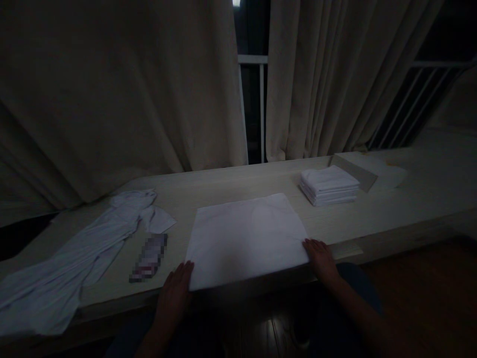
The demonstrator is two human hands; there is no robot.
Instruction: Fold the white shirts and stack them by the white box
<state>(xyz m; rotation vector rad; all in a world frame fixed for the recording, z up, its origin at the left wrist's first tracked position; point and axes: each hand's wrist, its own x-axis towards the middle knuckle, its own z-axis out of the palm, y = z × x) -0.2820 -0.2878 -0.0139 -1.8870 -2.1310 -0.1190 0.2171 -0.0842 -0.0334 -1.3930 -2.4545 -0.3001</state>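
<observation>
So the white cloth point(246, 233) is lying flat on the ledge point(268, 179), right between the two hands, with its near side running along the ledge's front edge. Left hand point(175, 286) is at the near left corner, palm down, fingertips on the cloth's side edge. Right hand point(320, 253) is at the near right corner, pretty much the mirror of that, fingers reaching onto the edge. Honestly can't tell if either one is pinching the fabric or just resting there, it's super dark.

Just past the left hand, off to its left, there's some small item point(149, 258) that's pixelated out, so no clue what it is. Farther left of that hand is a long rumpled heap point(100, 238) of white fabric, its near end hanging over the ledge's front.

Beyond the right hand sits a neat stack point(330, 186) of folded white cloths, well apart from the fingers. Way out ahead of both hands, curtains point(149, 89) hang behind the ledge.
</observation>
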